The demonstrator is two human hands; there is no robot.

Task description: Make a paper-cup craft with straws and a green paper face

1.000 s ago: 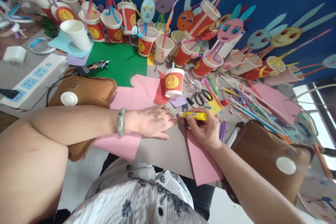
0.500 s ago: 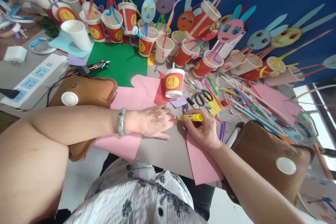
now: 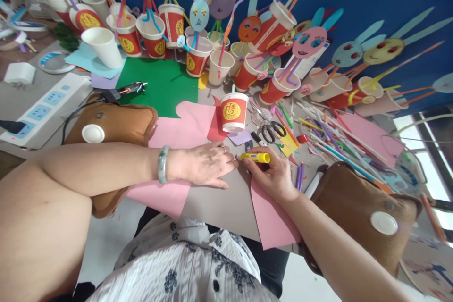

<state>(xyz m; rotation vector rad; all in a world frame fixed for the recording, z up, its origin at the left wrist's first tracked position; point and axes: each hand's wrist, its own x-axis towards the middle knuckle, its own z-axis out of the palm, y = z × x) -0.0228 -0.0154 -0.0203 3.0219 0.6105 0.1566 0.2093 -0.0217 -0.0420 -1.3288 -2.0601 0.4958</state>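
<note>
My right hand (image 3: 272,177) grips a yellow marker (image 3: 258,157), which lies nearly level with its tip pointing left. That tip is right at the fingertips of my left hand (image 3: 208,164). My left hand rests flat, palm down, fingers stretched out; whatever lies under its fingertips is too small to make out. Beyond both hands stands a red and white paper cup (image 3: 234,112), with a small purple paper piece (image 3: 239,138) just in front of it. Pink paper (image 3: 272,217) lies below my right wrist, and another pink sheet (image 3: 166,196) is under my left forearm.
Decorated paper cups (image 3: 198,54) with rabbit faces line the back. Black-handled scissors (image 3: 272,132) and many coloured sticks (image 3: 339,137) lie right of centre. Brown pouches (image 3: 364,207) flank my arms. A power strip (image 3: 46,108) and a glue gun (image 3: 123,90) sit at left.
My right hand and the yellow marker have shifted slightly left, nearer the left fingertips. My left hand stays in place.
</note>
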